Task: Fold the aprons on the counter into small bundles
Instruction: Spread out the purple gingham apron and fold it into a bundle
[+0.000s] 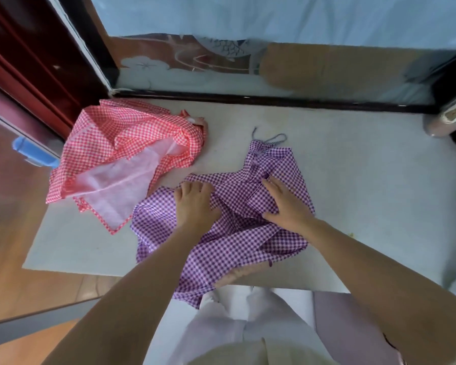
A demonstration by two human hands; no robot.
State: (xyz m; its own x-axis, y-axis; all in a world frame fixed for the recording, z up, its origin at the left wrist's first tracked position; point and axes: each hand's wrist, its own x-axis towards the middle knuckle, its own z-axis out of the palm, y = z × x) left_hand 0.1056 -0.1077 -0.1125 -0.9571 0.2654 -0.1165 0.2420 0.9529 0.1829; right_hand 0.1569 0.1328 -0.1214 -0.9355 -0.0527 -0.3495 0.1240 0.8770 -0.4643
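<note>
The near apron [234,233] carried a purple-and-white gingham check. Its tie cord [271,139] was striped dark purple and white. The far apron [121,135] carried a red-and-white gingham check, with a plain pale pink reverse face. The counter [366,196] was plain pale grey. The frame strip [248,99] behind it was black. The door frame [24,61] was dark red-brown. The floor [8,259] was orange-brown wood grain.
</note>
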